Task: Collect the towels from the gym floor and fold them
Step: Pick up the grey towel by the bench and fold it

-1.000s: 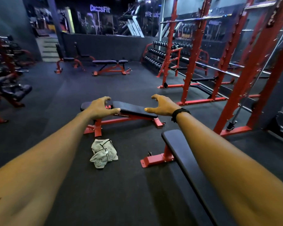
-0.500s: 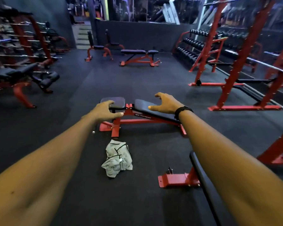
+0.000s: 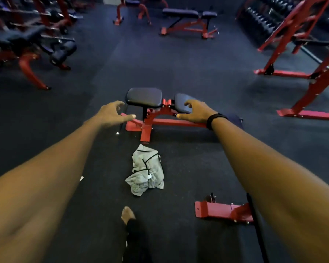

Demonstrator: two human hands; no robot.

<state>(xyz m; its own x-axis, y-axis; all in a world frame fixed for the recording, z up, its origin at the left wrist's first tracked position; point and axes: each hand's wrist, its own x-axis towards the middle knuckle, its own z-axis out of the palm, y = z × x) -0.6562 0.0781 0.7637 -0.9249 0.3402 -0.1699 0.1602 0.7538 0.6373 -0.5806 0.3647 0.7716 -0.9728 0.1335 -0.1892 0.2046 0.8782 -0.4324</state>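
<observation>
Towel (image 3: 147, 170) now lies nearer below us as we step in, left hand (image 3: 110, 113) and right hand (image 3: 197, 113) spread, empty.

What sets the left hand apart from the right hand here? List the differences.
The right hand has a black band at its wrist; the left hand has a bare wrist. The right hand shows in front of the bench pad; the left hand shows just left of the bench, over the floor. Both are open, fingers spread, held out beyond the crumpled towel, and neither holds anything.
</observation>
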